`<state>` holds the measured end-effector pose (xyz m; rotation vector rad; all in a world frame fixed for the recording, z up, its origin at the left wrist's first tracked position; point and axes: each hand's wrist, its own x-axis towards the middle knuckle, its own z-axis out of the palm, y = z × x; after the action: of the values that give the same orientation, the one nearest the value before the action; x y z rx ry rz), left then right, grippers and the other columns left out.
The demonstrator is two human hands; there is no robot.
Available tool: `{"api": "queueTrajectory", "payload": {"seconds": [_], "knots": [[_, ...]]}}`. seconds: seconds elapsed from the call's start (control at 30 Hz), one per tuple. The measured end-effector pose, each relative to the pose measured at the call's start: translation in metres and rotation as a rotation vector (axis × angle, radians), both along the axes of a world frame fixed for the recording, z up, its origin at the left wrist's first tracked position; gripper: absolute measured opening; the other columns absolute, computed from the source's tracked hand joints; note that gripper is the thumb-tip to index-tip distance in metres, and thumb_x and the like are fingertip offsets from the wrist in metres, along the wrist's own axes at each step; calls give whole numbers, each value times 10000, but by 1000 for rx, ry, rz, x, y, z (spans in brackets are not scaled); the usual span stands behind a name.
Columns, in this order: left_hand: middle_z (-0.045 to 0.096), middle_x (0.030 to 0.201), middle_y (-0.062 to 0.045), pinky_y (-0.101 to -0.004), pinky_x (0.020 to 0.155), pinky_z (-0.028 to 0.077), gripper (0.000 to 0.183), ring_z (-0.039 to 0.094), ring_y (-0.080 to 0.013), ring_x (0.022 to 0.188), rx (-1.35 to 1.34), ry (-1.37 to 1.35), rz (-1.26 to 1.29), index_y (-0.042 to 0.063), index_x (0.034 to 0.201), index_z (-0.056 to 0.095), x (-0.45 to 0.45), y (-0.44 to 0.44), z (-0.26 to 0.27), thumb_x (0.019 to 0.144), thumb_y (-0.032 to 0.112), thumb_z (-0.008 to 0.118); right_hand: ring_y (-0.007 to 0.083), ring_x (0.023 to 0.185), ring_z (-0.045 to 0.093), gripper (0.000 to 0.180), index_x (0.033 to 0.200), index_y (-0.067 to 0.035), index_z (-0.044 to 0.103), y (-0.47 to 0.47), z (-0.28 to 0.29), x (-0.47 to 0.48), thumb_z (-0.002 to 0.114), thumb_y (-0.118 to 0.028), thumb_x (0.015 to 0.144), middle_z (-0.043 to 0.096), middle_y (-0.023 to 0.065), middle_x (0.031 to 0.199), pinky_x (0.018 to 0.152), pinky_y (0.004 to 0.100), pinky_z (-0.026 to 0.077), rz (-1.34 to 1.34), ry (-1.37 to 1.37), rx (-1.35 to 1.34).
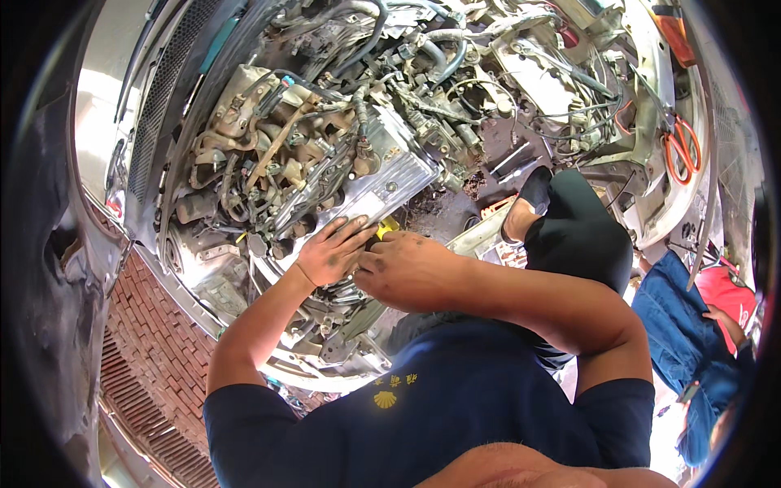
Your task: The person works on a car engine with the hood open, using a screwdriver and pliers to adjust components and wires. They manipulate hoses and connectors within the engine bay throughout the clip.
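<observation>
My left hand (332,253), with dark smudges on it, lies nearly flat, palm down, at the near edge of a ribbed metal engine cover (390,183). Its fingers are stretched out. Close against its fingertips, my right hand (406,268) is curled around a yellow and black object (387,228), mostly hidden by the hand; its kind is unclear. Left of the cover lie exposed engine parts (268,152), with hoses and wiring among them.
A bundled wiring harness (427,104) crosses the engine bay. Orange-handled scissors or shears (681,151) rest at the right rim. My bent leg (573,232) and shoe (537,190) are inside the bay. Another person in blue (683,329) is at the right; brick paving (158,317) shows at the left.
</observation>
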<state>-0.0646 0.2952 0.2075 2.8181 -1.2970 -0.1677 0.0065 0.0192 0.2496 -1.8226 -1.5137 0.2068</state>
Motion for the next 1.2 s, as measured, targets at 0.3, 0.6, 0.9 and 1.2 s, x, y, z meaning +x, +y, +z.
{"api": "queueTrajectory", "payload": {"seconds": [0.3,0.6,0.9,1.2], "knots": [[684,1385,-70,-486,1154,460,268,598,-290,1379,-92,33,3,66,1075,772,9,6,-14,860,188,667,226,875,711,107,895,-92,666,-18,14,35,656,-192,859,683,59,903,827,383,561,-173,-16,62],[645,1491,-36,-456,1208,376,176,551,-273,1427,-37,0,34,88,957,765,1,-15,-5,881,220,678,350,1016,742,173,1103,-65,733,-235,94,138,708,-99,935,757,108,1147,900,445,590,-1131,-192,102],[662,1463,-70,-469,1189,426,174,546,-284,1443,-95,18,45,65,952,766,5,-7,5,799,147,759,480,1118,676,505,1375,-43,558,-362,37,137,699,-273,949,709,287,1187,932,520,544,-1314,-39,-644],[741,1229,-171,-447,971,569,268,714,-368,1151,-593,-6,284,23,1055,734,-5,-59,26,788,26,752,295,918,761,494,1249,-51,706,-357,62,134,749,-432,938,784,132,980,767,389,563,-1486,-6,-469]]}}
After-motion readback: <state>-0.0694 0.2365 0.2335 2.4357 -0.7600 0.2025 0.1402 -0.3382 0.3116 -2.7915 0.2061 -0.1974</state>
